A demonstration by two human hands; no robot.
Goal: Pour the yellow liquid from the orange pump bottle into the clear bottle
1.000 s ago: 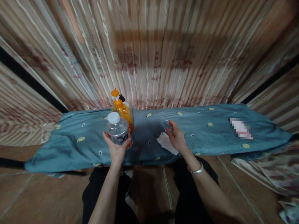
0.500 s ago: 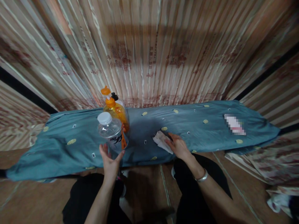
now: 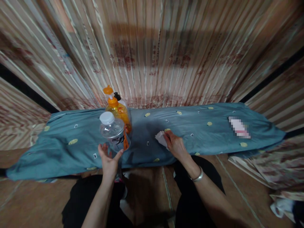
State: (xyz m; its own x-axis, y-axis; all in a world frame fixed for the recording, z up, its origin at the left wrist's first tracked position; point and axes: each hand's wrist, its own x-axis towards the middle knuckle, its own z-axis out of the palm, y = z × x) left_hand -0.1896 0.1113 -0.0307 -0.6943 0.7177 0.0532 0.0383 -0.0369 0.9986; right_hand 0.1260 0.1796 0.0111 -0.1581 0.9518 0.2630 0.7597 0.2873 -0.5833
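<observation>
A clear plastic water bottle (image 3: pixel 113 131) with a white cap stands on the blue patterned cloth (image 3: pixel 71 148) that covers a long low surface. My left hand (image 3: pixel 108 158) is open just below the bottle, fingers spread, not gripping it. Behind the bottle stands an orange pump bottle (image 3: pixel 118 109) with a dark-capped bottle beside it. My right hand (image 3: pixel 175 145) lies on a crumpled white tissue (image 3: pixel 160 137) on the cloth, fingers closed over it. A silver bangle circles my right wrist.
A striped curtain with red print (image 3: pixel 152 53) hangs right behind the cloth-covered surface. Brown floor tiles lie under my dark-trousered legs. Patterned fabric is piled at the right edge (image 3: pixel 266 167), with a white crumpled item (image 3: pixel 281 205) on the floor.
My left hand has let go of the water bottle, which now stands on the cloth. My right hand has pressed onto the tissue and slid it slightly left.
</observation>
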